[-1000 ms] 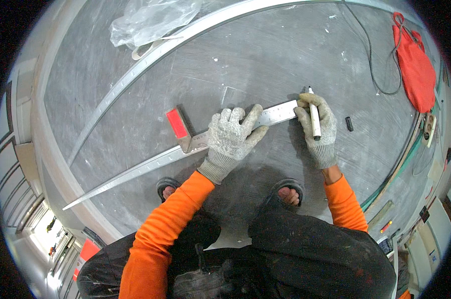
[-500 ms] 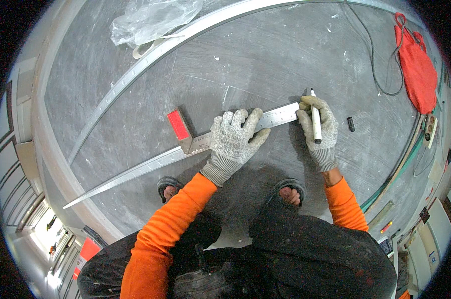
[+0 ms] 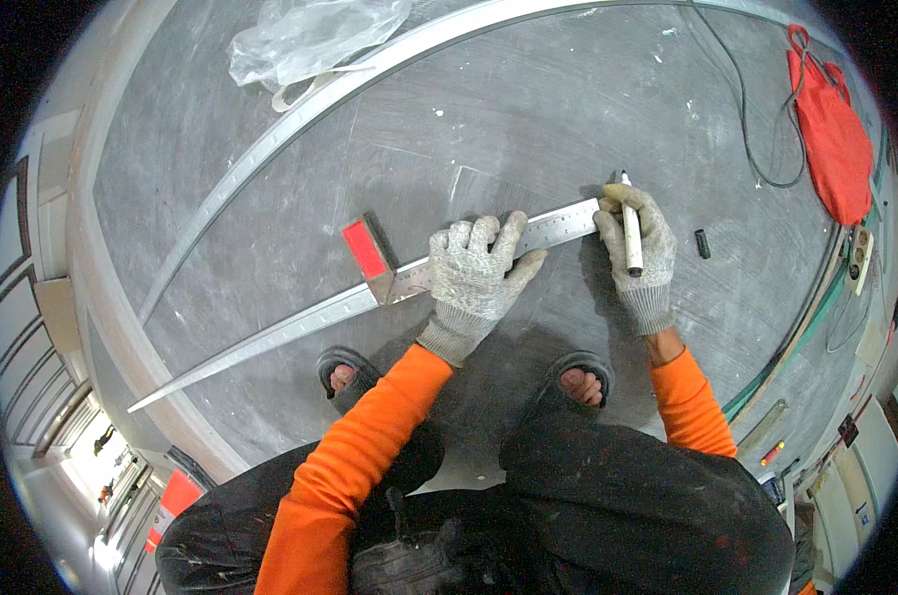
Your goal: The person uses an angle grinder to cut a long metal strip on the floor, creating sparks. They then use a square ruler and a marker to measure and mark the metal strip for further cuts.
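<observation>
Lying against the metal strip (image 3: 270,344) in the head view, the metal square (image 3: 568,226) is gripped by the left hand (image 3: 469,263), apparently for steadiness; a marker (image 3: 632,241) is held in the right hand (image 3: 655,248), seemingly leaving fingertips free.

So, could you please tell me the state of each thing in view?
Marker: uncapped, in the right hand
Black cap: off, lying on the floor
Square: partly covered by the left hand
Near metal strip: on the floor
Gloves: on both hands
Clear plastic bag: crumpled
Red bag: lying on the floor
Dark cable: loosely curved
</observation>
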Motion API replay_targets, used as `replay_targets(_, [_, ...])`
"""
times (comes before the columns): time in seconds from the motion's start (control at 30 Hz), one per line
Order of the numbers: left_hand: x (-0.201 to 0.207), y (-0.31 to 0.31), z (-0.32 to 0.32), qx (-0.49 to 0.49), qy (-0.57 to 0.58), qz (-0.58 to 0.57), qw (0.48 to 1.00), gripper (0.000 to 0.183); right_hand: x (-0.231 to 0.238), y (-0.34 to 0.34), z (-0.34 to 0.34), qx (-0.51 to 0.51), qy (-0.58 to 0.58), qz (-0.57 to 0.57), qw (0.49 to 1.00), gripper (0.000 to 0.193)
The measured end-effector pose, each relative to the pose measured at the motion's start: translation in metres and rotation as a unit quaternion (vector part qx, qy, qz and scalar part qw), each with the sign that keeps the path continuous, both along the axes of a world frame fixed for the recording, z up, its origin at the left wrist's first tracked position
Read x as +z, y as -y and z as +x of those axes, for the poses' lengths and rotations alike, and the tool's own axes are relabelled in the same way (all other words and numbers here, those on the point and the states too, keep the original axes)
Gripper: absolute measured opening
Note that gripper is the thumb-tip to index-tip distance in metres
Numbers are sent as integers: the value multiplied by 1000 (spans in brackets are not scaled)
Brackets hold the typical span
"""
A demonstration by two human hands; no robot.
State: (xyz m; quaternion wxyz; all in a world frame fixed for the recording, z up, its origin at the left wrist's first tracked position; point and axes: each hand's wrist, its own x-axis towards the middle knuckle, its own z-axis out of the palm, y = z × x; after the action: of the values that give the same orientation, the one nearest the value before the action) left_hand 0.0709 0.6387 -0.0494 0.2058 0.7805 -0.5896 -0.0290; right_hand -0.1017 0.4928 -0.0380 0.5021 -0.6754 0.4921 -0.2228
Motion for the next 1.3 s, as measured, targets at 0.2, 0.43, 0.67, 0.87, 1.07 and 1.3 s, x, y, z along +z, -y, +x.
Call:
replay_targets(0.2, [1,3,-2,-7,-5,-5,1000,54,3,2,0,11,-26,-27,999,22])
replay_targets(0.43, [-4,11,-4,-48,-16,-25,998,50,2,2,1,5,-26,-1,1000,23])
replay_targets(0.67, [-5,13,-4,-46,-25,-15,999,48,5,5,-4,27,-13,-2,1000,23])
replay_targets(0.87, [-5,13,-4,-42,-18,-7,999,49,7,12,-8,16,18,56,998,24])
replay_targets(1.07, [-7,13,-5,-47,-14,-15,999,52,3,11,-10,14,42,64,997,22])
replay_targets(1.3, [-10,13,-3,-55,-8,-25,998,53,7,11,-12,43,25,45,998,24])
